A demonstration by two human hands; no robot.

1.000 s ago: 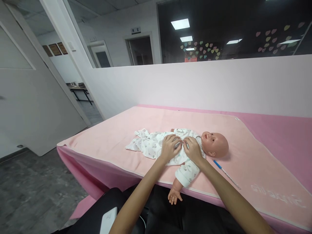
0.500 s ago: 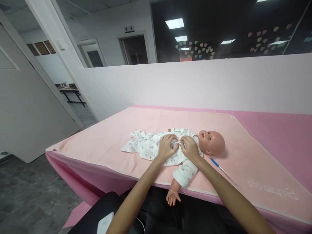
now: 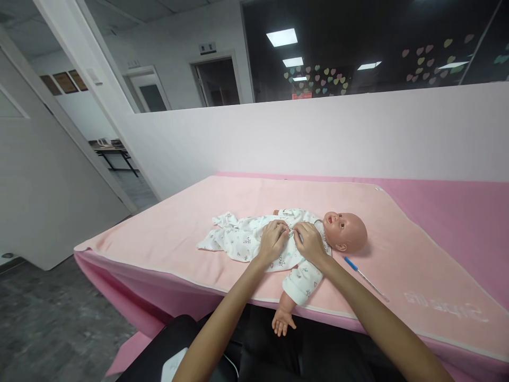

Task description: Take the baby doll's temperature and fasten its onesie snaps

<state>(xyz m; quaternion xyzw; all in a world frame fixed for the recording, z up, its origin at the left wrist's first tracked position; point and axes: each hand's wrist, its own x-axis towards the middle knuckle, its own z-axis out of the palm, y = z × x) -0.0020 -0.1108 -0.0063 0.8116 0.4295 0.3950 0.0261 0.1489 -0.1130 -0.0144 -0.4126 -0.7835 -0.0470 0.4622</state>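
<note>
A baby doll [image 3: 345, 233] lies on its back across the table, its head to the right. It wears a white printed baby outfit [image 3: 242, 241]. Over the chest, my left hand [image 3: 272, 241] is closed, its fingertips pinching the cloth at the front. Close beside it my right hand [image 3: 310, 243] is closed too, thumb and fingers pinched on the front of the outfit. A small white bit of cloth, perhaps a tie, shows between the fingertips; its exact shape is hidden. The doll's near arm [image 3: 284, 315] hangs over the table edge.
A thin stick with a blue end [image 3: 366, 278], possibly a thermometer or pen, lies right of my right forearm. Underneath everything is a peach towel [image 3: 167, 228] over a pink cloth [image 3: 469, 223]. A white wall [image 3: 318, 140] with a window above stands behind the table.
My left fingers have curled in, and the white strip seen between the hands earlier is now mostly covered. The doll and the blue-ended stick stay in place.
</note>
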